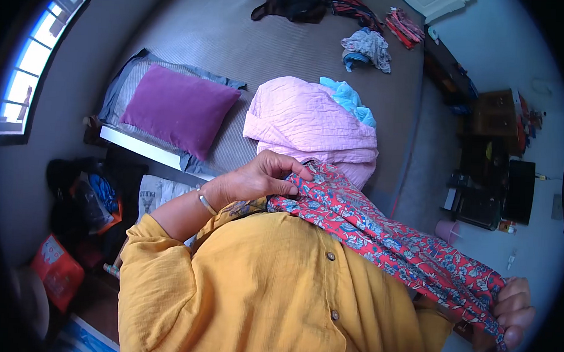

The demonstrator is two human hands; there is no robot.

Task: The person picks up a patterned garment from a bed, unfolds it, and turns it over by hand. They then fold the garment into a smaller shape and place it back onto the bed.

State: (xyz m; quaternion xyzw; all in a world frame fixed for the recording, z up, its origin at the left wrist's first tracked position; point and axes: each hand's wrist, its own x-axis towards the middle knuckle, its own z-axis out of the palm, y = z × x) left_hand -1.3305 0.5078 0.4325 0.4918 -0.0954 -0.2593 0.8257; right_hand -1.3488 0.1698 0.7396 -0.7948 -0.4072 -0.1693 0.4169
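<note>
My left hand (pixel 257 178) pinches one end of a red cloth with a blue floral print (pixel 385 235), close to my chest and just in front of the bed. My right hand (pixel 513 311) grips the other end at the lower right, fist closed. The cloth is stretched in a folded band between the two hands, over my yellow shirt (pixel 271 293). A silver bangle sits on my left wrist. Just beyond the cloth, a pink garment (pixel 308 124) lies in a heap on the bed with a turquoise cloth (pixel 350 98) behind it.
The grey striped bed (pixel 237 44) holds a purple pillow (pixel 179 107) at left and several crumpled clothes (pixel 367 48) along its far side. Bags and clutter (pixel 85 200) sit on the floor at left. Dark furniture and boxes (pixel 490 177) stand at right.
</note>
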